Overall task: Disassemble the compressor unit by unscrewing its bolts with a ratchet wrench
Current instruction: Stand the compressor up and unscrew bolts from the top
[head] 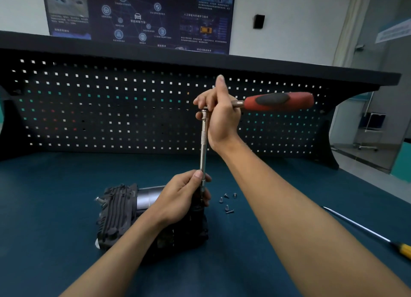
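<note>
Above one compressor unit (115, 212), the left hand (184, 196) grip clasps the extension bar (203, 141) of one ratchet wrench (278, 101), and the right hand (220, 114) grip clasps its head. Five bolts (226, 207) and one screwdriver (364, 232) lie to the unit's right.

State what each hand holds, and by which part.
The right hand grips the ratchet wrench at its head, leaving the handle free. The left hand holds the extension bar at its lower end, above the compressor.
</note>
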Demonstrator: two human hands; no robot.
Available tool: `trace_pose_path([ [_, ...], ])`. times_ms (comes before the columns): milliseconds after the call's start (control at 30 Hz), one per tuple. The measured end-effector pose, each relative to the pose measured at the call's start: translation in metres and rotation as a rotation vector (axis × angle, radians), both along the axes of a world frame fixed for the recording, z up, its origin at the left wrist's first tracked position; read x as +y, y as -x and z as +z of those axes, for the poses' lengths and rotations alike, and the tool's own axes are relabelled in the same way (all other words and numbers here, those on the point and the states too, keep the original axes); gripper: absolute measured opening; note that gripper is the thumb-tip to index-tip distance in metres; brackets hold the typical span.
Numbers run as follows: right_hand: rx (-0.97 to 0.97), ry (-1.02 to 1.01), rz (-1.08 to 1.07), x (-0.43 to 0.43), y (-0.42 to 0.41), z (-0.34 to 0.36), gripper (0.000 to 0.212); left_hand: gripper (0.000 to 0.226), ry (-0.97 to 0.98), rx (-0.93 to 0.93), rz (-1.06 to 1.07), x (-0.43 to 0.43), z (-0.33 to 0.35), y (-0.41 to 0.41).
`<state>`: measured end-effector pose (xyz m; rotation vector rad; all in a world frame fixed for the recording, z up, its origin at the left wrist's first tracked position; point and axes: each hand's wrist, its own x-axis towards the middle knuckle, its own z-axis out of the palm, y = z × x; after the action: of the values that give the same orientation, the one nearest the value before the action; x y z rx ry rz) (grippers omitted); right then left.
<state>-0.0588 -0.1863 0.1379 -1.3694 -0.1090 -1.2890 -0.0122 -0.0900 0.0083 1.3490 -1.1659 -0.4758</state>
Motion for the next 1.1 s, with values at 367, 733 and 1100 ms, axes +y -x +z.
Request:
trace_pose_path([
  [367,-0.082,-0.391,0.63,-0.016,0.018,0.002,0.068,0.04,0.0,0.009,-0.074,-0.004,-0.002,-0.006],
  [733,0.036,-0.216,0.139,-0.015,0.009,0.001,0.054,0.025,0.002,0.005,0.007,-0.01,-0.003,-0.003],
  [1100,0.062,0.287,-0.348,-0.007,-0.001,-0.008,0.042,0.026,0.0,-0.054,0.05,-0.009,-0.004,-0.005],
])
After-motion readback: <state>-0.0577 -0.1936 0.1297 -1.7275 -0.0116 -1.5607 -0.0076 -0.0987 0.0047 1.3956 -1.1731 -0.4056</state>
